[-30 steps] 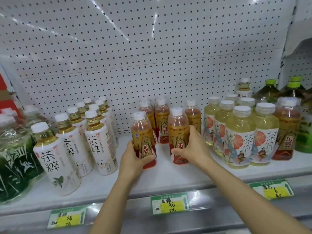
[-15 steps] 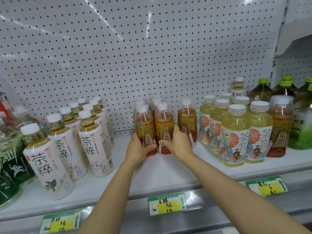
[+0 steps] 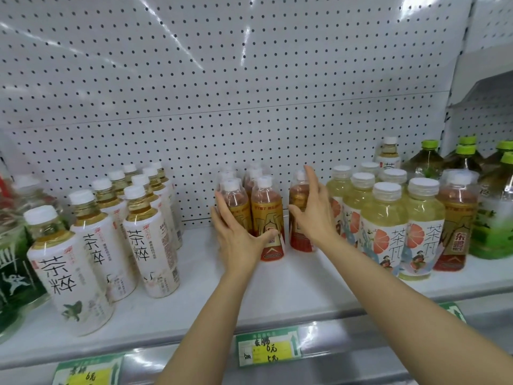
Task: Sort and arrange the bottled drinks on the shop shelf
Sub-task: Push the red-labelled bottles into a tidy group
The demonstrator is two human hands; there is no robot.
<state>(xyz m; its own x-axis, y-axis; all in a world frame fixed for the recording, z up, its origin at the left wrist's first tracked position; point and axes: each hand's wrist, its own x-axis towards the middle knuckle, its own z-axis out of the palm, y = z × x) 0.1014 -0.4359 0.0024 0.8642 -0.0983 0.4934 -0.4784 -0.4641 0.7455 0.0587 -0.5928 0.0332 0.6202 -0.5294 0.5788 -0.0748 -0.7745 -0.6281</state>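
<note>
Several amber tea bottles with red-and-gold labels stand in two short rows at the middle back of the white shelf [image 3: 291,290]. My left hand [image 3: 238,240] grips the front pair: fingers round the left bottle [image 3: 236,198], thumb across the base of the right bottle [image 3: 267,215]. A single amber bottle [image 3: 298,195] stands apart to the right. My right hand [image 3: 315,215] is open against its front, fingers spread upward. Another amber bottle [image 3: 456,218] stands further right, among other drinks.
White-labelled tea bottles [image 3: 150,245] fill the left in two rows, next to dark green bottles [image 3: 14,273] at the edge. Pale yellow grapefruit-label bottles [image 3: 384,232] and green-capped bottles [image 3: 494,218] crowd the right. Pegboard [image 3: 222,93] backs the shelf; a price tag [image 3: 268,350] sits on its front rail.
Both hands slid the two front amber bottles back against the rows. My right hand then let go and moved right to the single amber bottle, fingers opening.
</note>
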